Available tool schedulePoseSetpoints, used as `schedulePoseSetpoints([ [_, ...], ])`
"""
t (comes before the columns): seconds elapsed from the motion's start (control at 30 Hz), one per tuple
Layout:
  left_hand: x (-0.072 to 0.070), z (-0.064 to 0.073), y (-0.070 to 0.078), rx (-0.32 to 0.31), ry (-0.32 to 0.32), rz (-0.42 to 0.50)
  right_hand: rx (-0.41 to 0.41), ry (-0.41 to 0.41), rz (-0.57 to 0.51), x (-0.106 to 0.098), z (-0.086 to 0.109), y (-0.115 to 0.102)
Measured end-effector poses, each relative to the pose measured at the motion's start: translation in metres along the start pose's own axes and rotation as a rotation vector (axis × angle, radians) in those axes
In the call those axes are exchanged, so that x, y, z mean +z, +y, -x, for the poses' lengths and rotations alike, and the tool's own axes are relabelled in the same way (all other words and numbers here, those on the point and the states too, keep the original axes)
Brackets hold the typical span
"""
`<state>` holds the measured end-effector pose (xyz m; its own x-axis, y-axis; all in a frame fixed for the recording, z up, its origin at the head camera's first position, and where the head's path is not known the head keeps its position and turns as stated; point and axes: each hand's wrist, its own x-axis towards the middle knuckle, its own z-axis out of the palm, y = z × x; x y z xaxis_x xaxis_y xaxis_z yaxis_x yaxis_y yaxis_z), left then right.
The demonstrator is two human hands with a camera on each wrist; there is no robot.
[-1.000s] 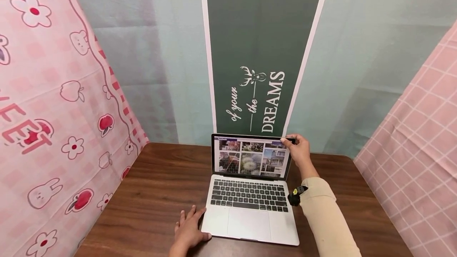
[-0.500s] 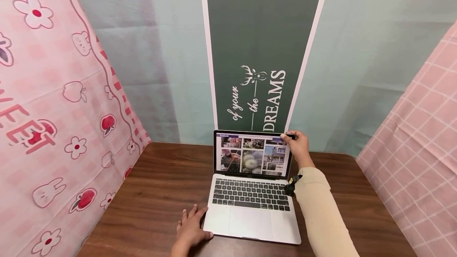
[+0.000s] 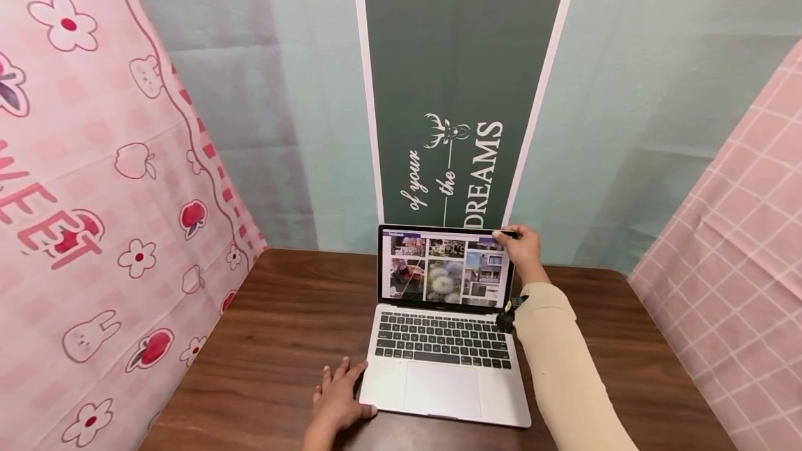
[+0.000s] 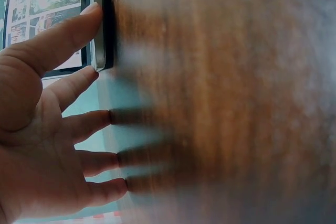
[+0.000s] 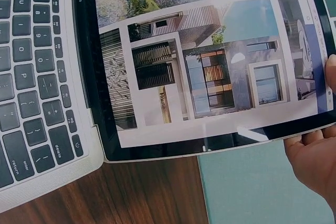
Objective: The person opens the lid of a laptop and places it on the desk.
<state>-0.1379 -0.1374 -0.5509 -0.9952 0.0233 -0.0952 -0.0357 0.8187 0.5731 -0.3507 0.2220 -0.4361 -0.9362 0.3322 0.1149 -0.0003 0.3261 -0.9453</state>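
An opened silver laptop (image 3: pixel 382 385) sits on the wooden table, its black keyboard (image 3: pixel 441 338) facing up. Photos fill the lit screen (image 3: pixel 446 270). My right hand (image 3: pixel 525 249) pinches the lid's top right corner, thumb on the front and fingers behind; the right wrist view shows part of this right hand (image 5: pixel 315 169) at the lid's edge. At the laptop's front left corner, my left hand (image 3: pixel 337 399) lies with spread fingers, their tips on the table. In the left wrist view, the thumb and index fingertip of the left hand (image 4: pixel 47 135) touch the laptop's side.
The brown wooden table (image 3: pixel 263 339) extends on both sides of the laptop. Behind it hangs a grey-green cloth (image 3: pixel 313 89) with a dark lettered panel (image 3: pixel 464 40). Pink patterned cloths stand at the left (image 3: pixel 94 193) and right (image 3: pixel 752 242).
With my right hand on its corner, the laptop lid has tilted farther back, and more of the screen shows. My left hand has stayed beside the laptop. The view has shifted slightly.
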Motion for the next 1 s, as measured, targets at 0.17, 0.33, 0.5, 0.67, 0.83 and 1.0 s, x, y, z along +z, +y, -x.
schedulePoseSetpoints([
  [0.17, 0.0, 0.001, -0.001, -0.01, -0.005, 0.0, 0.006, -0.001, 0.012, 0.0, 0.002, 0.0],
  [0.33, -0.002, 0.003, -0.001, -0.021, -0.006, 0.001, 0.01, -0.006, 0.01, 0.002, 0.003, -0.002],
  [0.5, -0.004, 0.003, -0.001, -0.015, 0.002, 0.007, -0.001, 0.008, 0.014, 0.004, 0.002, -0.001],
  [0.67, -0.004, 0.001, -0.002, -0.015, 0.003, 0.005, -0.013, 0.019, 0.001, 0.005, 0.002, -0.001],
  [0.83, -0.002, -0.001, -0.001, -0.004, -0.003, 0.007, -0.054, -0.002, 0.005, 0.0, 0.003, 0.0],
  [1.0, -0.005, -0.003, -0.001, 0.033, -0.011, 0.012, -0.068, -0.027, -0.004, -0.01, 0.017, 0.004],
])
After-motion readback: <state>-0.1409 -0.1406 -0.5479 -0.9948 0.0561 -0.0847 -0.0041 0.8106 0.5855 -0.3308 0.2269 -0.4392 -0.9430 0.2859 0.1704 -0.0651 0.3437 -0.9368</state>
